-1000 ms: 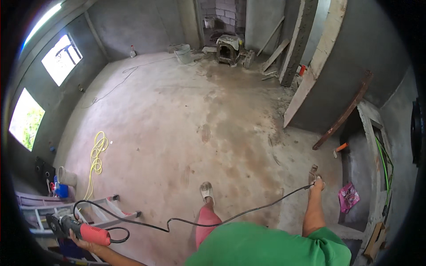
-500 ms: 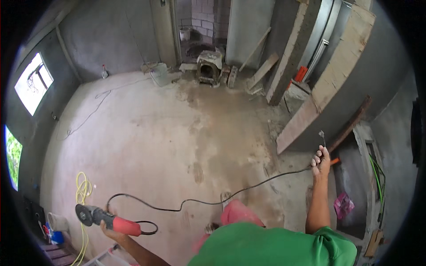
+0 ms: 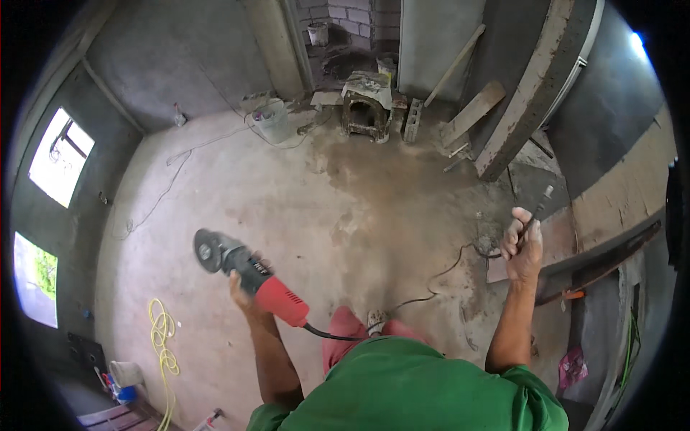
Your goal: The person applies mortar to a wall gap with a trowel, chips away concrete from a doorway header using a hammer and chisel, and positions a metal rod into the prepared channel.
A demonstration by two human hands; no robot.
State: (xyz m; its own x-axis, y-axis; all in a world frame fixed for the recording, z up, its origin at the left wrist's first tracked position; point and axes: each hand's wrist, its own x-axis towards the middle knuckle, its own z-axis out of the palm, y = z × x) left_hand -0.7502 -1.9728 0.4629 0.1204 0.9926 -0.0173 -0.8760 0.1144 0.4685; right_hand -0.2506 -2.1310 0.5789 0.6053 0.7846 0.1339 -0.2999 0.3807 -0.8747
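My left hand point(image 3: 241, 293) is closed around the body of a red and black angle grinder point(image 3: 282, 300), held above the floor left of my legs. The grinder's disc point(image 3: 208, 250) points up and left. A black power cord point(image 3: 433, 287) leaves its red rear end, passes over my legs and runs up to the right. My right hand point(image 3: 523, 251), raised on the right, is closed on the cord close to its plug point(image 3: 548, 192), which sticks up past the fingers with a pale tip.
A coiled yellow cord point(image 3: 161, 337) lies on the concrete floor at left. Far off stand a clear bucket point(image 3: 272, 123), a cement-covered stool point(image 3: 367, 108) and a hollow block point(image 3: 412, 122). Planks point(image 3: 474, 111) and a post point(image 3: 523, 93) rise at right, near a wide board point(image 3: 618, 194).
The grinder in my left hand has moved up and right, its disc tilting upward. My right hand has turned, showing the plug end more clearly. The whole view has shifted.
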